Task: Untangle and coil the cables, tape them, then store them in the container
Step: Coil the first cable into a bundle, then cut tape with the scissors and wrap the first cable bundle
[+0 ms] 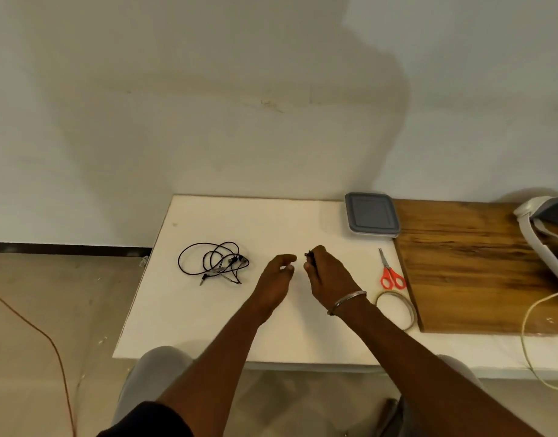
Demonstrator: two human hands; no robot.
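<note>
A tangle of thin black cables with metal plugs lies on the white board, left of centre. My right hand is closed around a small dark bundle of cable that peeks out above the fingers. My left hand hovers just left of it, fingers loosely apart and holding nothing. A clear roll of tape lies to the right of my right wrist. Red-handled scissors rest above the tape. The grey-lidded container stands shut at the board's back right corner.
A wooden board covers the table to the right. A white and grey device with a white cord sits at the far right edge. An orange wire runs over the floor on the left. My knees show below the table's front edge.
</note>
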